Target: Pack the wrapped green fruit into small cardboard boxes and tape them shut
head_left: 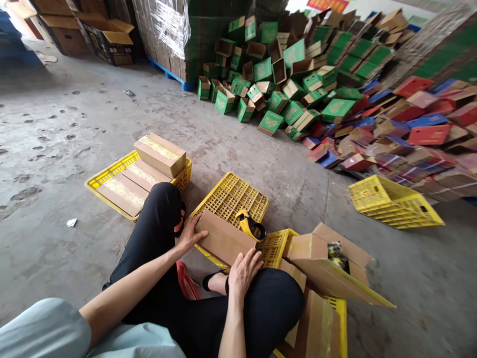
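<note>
A long, closed cardboard box rests on an upturned yellow plastic crate between my knees. My left hand grips the box's left end, its thumb across the top. My right hand lies with fingers stretched out against the near right corner of the same box. Just behind the box, a yellow and black tape dispenser sits on the crate.
At left, a yellow crate holds taped cardboard boxes. An open carton and more boxes stand by my right knee. Another yellow crate lies farther right. Green cartons and red-blue cartons are heaped behind.
</note>
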`<state>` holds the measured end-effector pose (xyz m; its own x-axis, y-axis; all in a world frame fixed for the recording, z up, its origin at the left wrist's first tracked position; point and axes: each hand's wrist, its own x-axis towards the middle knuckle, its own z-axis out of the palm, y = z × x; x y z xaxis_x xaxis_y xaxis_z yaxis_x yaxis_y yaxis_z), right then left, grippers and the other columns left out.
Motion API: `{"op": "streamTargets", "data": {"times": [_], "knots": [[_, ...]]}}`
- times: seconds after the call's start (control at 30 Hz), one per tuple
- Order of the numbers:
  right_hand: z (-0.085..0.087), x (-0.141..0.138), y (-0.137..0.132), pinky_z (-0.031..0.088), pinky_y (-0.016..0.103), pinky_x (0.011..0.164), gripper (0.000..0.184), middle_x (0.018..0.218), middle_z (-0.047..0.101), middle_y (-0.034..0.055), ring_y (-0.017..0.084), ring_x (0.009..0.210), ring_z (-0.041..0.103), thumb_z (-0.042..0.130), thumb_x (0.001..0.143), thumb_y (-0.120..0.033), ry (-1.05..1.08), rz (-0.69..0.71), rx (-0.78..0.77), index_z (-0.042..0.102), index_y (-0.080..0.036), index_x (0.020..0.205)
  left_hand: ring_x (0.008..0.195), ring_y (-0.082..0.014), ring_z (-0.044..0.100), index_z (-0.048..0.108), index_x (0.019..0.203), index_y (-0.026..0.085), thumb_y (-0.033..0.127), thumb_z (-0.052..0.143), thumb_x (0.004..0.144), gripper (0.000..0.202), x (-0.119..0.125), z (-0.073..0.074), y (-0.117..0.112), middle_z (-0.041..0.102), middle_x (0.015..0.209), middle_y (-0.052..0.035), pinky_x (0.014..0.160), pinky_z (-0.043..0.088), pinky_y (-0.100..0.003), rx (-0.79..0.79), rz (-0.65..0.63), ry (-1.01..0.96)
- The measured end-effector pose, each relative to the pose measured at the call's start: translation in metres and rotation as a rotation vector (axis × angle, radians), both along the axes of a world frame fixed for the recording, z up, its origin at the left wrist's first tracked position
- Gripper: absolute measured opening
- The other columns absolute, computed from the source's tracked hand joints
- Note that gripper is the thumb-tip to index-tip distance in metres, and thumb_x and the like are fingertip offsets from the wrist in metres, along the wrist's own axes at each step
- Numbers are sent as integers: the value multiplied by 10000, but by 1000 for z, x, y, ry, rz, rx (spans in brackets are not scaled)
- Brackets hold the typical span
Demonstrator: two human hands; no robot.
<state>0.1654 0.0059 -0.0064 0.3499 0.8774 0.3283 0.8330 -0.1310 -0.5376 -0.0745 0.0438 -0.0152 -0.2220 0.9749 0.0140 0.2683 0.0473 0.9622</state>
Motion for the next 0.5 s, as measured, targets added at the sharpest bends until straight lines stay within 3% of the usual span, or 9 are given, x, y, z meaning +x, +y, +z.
{"op": "streamTargets", "data": {"times": [0.13,0.27,0.37,0.5], "knots": [[15,-13,-6,226,824,1132,730,1558,481,322,450,1537,333,208,1081,-549,-94,76,-49,518,-73,1539,1473,-387,411,433,1565,204,598,806,768,965,4,-1,-4,474,1536,-179,1220,324,-559,-11,-25,61],[17,-28,-5,290,755,1154,746,1554,472,345,432,1517,381,178,1088,-518,-109,132,-92,507,-16,1531,1495,-394,387,369,1593,182,571,817,769,1016,7,2,-6,432,1571,-204,1223,320,-559,-28,-46,87],[14,-45,-1,300,721,1168,751,1543,478,358,438,1505,398,220,1085,-522,-96,165,-80,506,20,1520,1468,-388,425,387,1571,149,562,789,804,959,7,2,-5,459,1545,-218,1216,333,-551,-16,-34,79],[16,-62,4,323,672,1178,740,1570,449,350,427,1506,399,240,1087,-505,-113,206,-139,486,37,1528,1396,-357,509,483,1494,154,516,684,901,723,6,0,-1,537,1474,-196,1187,380,-529,9,15,27]]}}
